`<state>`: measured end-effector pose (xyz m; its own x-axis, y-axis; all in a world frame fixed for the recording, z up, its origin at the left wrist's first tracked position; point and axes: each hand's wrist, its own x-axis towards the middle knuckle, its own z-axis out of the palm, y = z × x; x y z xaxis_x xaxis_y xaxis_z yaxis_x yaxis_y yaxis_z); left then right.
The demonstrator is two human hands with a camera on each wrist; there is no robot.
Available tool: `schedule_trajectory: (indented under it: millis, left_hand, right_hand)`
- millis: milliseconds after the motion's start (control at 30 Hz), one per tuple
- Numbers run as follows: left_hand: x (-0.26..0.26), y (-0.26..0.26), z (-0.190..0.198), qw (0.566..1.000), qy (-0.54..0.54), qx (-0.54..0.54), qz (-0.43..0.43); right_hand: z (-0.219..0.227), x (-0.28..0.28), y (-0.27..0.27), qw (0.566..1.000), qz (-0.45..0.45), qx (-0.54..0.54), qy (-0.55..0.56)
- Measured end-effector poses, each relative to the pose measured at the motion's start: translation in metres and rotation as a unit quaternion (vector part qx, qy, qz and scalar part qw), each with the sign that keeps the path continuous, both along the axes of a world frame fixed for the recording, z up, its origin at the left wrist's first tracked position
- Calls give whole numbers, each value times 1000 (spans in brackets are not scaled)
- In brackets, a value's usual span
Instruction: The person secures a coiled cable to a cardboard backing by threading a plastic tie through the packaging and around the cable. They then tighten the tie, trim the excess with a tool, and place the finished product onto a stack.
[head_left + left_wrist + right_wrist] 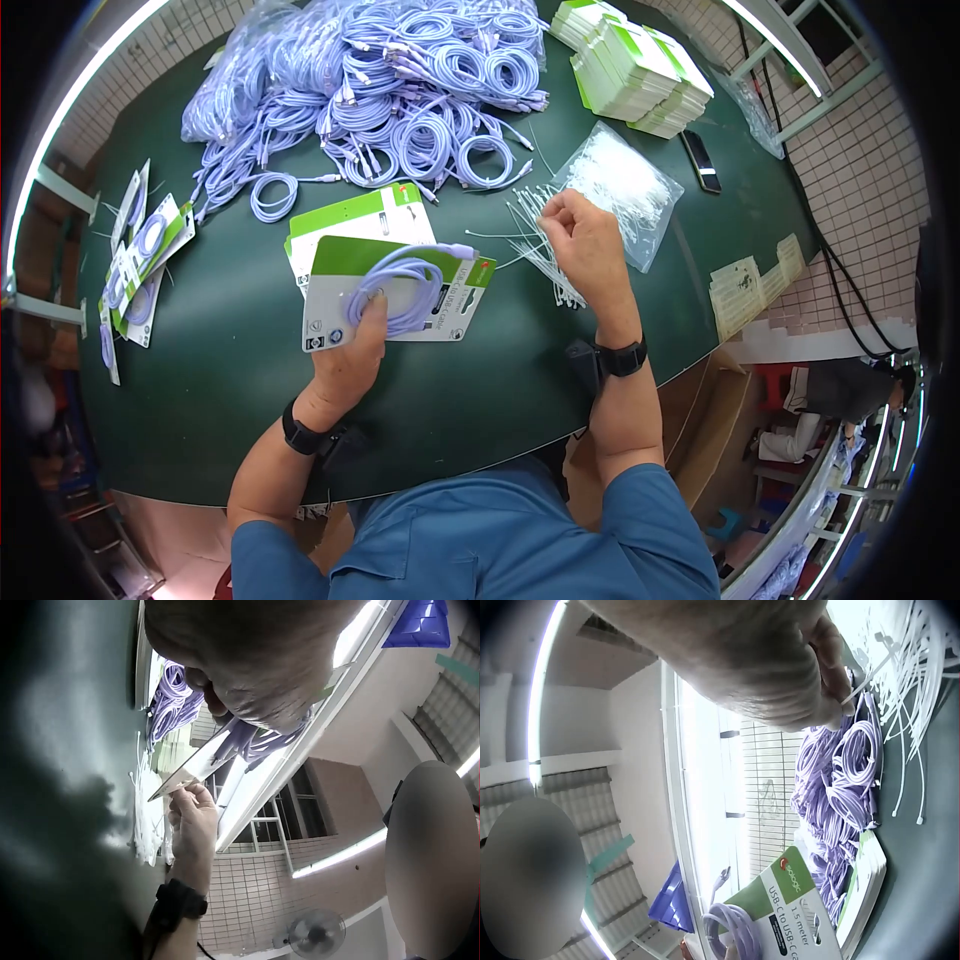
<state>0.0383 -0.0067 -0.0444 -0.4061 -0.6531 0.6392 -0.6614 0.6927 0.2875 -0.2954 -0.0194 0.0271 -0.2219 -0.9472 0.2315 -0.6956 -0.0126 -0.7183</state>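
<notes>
My left hand (pixel 350 358) holds a green and white backing card (pixel 335 262) with a coiled lilac USB-C cable (pixel 432 290) against its front, the thumb pressing on the coil. Printing on the card (pixel 791 889) reads USB-C to USB-C and 1.5 meter. To the right, my right hand (pixel 592 252) is over loose white cable ties (pixel 545 262). Its thumb and finger pinch one cable tie (pixel 868 679), as the right wrist view shows. A clear bag (pixel 630 185) of more ties lies beside that hand. Behind the held card is a stack of similar cards (pixel 355 215).
A large heap of coiled lilac cables (pixel 400 90) covers the back of the table. Stacked cards (pixel 635 75) and a phone (pixel 701 162) are at the back right. Several carded cables (pixel 145 255) lie at the left. Worn paper (pixel 745 290) lies by the right edge.
</notes>
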Motion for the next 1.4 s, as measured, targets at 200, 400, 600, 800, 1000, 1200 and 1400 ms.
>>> schedule_trajectory:
  millis: [200,400,600,800,1000,1200,1400]
  left_hand:
    - [-21,4,52,965,188,74,-169]
    - [-25,9,66,938,131,76,-313]
    - [-25,11,67,939,102,31,-327]
    - [-25,15,71,938,49,-28,-342]
    - [-28,19,73,937,41,-66,-340]
    - [-28,18,71,936,32,-85,-340]
    - [-28,14,71,939,38,-94,-330]
  right_hand:
    - [2,0,0,950,21,-42,-310]
    - [9,15,4,896,64,-31,-438]
    - [10,29,8,948,145,-80,-271]
    - [7,37,9,949,209,-100,-215]
    - [4,39,9,946,241,-111,-185]
    - [0,36,9,944,273,-103,-156]
    - [12,48,19,913,181,128,-343]
